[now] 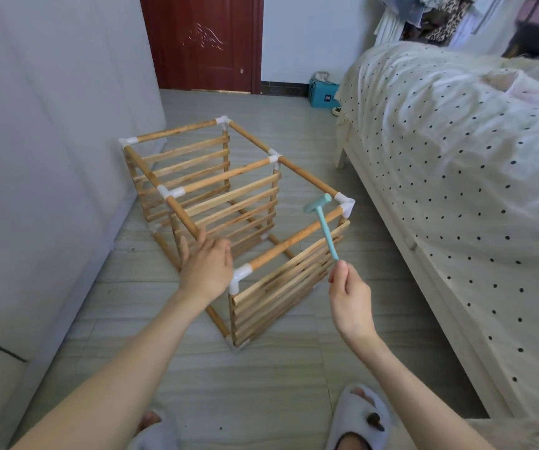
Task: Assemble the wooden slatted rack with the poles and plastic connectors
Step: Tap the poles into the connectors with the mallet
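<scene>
Rack (229,203) upright: slatted sides, white connectors (241,277).

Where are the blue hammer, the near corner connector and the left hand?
blue hammer (326,232): head view, on its handle.
near corner connector (240,277): head view, on the white elbow.
left hand (208,266): head view, on the back of the hand.

Left hand (208,266) perhaps hides pole.

Right hand (351,293) around hammer (323,222)
</scene>
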`<state>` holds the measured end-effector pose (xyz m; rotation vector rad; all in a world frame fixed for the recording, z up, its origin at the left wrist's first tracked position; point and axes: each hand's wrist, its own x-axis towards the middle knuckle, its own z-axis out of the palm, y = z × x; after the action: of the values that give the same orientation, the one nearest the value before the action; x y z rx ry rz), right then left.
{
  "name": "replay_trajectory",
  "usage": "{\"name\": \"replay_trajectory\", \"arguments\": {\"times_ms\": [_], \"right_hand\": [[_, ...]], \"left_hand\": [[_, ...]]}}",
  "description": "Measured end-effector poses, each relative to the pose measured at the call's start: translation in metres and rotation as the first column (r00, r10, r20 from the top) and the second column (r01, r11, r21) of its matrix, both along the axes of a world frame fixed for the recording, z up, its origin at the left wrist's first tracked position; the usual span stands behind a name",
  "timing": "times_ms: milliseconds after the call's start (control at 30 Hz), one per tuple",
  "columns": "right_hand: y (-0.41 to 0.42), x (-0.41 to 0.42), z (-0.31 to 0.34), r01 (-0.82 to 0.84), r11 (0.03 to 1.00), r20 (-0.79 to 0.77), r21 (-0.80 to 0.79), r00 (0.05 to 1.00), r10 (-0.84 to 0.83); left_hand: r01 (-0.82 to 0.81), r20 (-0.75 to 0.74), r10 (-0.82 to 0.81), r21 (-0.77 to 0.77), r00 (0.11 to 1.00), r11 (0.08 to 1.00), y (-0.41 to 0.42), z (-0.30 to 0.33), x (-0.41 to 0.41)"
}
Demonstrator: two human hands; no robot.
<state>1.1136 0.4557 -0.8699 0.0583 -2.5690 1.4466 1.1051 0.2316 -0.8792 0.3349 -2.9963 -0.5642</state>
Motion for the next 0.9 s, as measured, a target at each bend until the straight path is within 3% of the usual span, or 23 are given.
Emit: {"name": "replay_trajectory", "arguments": {"times_ms": [100,200,400,500,633,700,800,833,900], "right_hand": [[0.014,-0.017,0.000,0.135,0.989,0.068,-0.055,0.989,-0.131],[0.028,-0.025,0.000,0.204,0.978,0.104,-0.034,0.974,-0.200],[0.046,-0.060,0.001,0.159,0.966,0.330,0.204,0.918,-0.221],[0.042,-0.071,0.015,0.212,0.957,0.158,0.199,0.957,-0.244],[0.029,-0.053,0.034,0.279,0.960,-0.223,0.000,0.936,-0.272],[0.022,-0.041,0.025,0.221,0.972,-0.209,0.076,0.957,-0.201],[0.017,-0.043,0.008,0.041,0.913,0.135,0.406,0.985,-0.104],[0.018,-0.048,0.011,0.049,0.911,0.148,0.409,0.982,-0.120],[0.018,-0.057,0.027,0.176,0.952,-0.060,0.250,0.984,-0.166]], "left_hand": [[0.157,0.079,-0.150,-0.095,0.986,0.983,0.045,0.001,-0.008],[0.167,0.034,-0.164,-0.222,0.986,0.961,0.058,-0.004,-0.015],[0.164,0.100,-0.159,-0.039,0.982,0.986,0.001,-0.006,-0.003],[0.089,0.123,-0.079,-0.077,0.989,0.993,-0.025,-0.001,0.006],[-0.030,0.051,0.042,-0.213,0.998,0.977,-0.042,-0.007,0.020],[-0.006,0.043,0.017,-0.239,0.999,0.971,-0.048,-0.012,0.023],[0.011,0.073,0.009,-0.257,0.997,0.966,-0.047,-0.012,0.022],[0.016,0.075,0.004,-0.257,0.997,0.966,-0.045,-0.011,0.021],[0.018,0.072,0.000,-0.252,0.997,0.967,-0.041,-0.011,0.020]]}}
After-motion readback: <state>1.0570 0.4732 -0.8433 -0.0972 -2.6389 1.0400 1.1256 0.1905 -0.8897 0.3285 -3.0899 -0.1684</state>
